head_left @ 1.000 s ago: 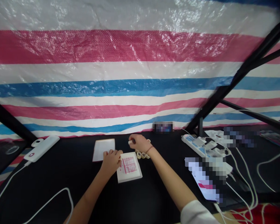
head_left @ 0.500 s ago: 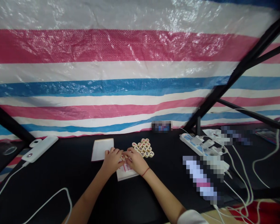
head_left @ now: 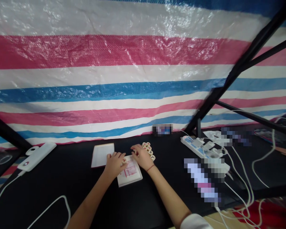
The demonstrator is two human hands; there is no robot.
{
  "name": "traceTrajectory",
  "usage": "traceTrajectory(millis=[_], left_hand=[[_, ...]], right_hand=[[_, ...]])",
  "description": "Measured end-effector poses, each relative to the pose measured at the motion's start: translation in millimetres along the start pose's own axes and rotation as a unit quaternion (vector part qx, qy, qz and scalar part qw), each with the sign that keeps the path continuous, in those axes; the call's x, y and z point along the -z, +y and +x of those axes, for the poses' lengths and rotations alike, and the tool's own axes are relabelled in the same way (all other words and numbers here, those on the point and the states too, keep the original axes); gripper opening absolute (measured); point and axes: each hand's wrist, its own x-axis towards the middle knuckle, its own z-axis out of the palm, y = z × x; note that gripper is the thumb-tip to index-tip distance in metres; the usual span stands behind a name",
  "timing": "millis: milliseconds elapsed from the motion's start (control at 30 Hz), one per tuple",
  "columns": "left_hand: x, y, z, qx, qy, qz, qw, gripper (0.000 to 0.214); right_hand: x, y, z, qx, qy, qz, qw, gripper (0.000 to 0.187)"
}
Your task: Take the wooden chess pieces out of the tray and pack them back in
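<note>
Striped tarp point(head_left: 109, 51) hangs along the far edge of the black tabletop point(head_left: 62, 194), power strip point(head_left: 200, 148) off to the right. Centre: white board with red grid point(head_left: 131, 173), blank white card point(head_left: 102, 155) just left of it. Left hand point(head_left: 114, 164) and right hand point(head_left: 141, 157) sit close but apart, fingers curled — grip on either: cannot tell. Round piece point(head_left: 124, 160) at the left hand's fingertips, cluster of round pieces point(head_left: 149, 151) just far-right of the board — step in hand reads as piece work at the board.

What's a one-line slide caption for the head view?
Left hand and right hand at a red-grid board, round game pieces just beyond.
</note>
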Motion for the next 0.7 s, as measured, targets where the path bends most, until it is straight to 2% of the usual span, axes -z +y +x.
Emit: traceTrajectory(millis=[67, 100, 200, 333, 433, 600, 700], left_hand=[[-1.1, 2.9, 2.5, 0.002, -0.001, 0.002, 1.000, 0.038], [-1.9, 3.9, 3.4, 0.005, -0.001, 0.005, 1.000, 0.035], [-4.5, 4.7, 4.2, 0.004, -0.003, 0.010, 1.000, 0.029], [-7.4, 2.1, 3.0, -0.007, -0.001, 0.012, 1.000, 0.029], [-9.4, -0.4, 2.1, -0.019, 0.004, 0.017, 1.000, 0.030], [-13.1, -3.5, 0.7, -0.039, 0.020, 0.022, 0.999, 0.030], [-16.1, -4.5, -0.6, -0.040, 0.031, 0.017, 0.999, 0.031]], right_hand=[[19.5, 14.0, 16.7, -0.084, -0.005, -0.090, 0.992, 0.027], [27.6, 21.4, 25.9, -0.135, -0.045, -0.139, 0.980, 0.030], [40.4, 41.5, 51.1, -0.179, -0.104, -0.174, 0.963, 0.031], [38.5, 54.5, 70.5, -0.205, -0.173, -0.187, 0.945, 0.025], [36.3, 54.9, 75.8, -0.217, -0.197, -0.190, 0.937, 0.026], [37.2, 51.3, 79.7, -0.220, -0.208, -0.183, 0.936, 0.029], [40.5, 49.2, 81.4, -0.211, -0.193, -0.170, 0.943, 0.027]])
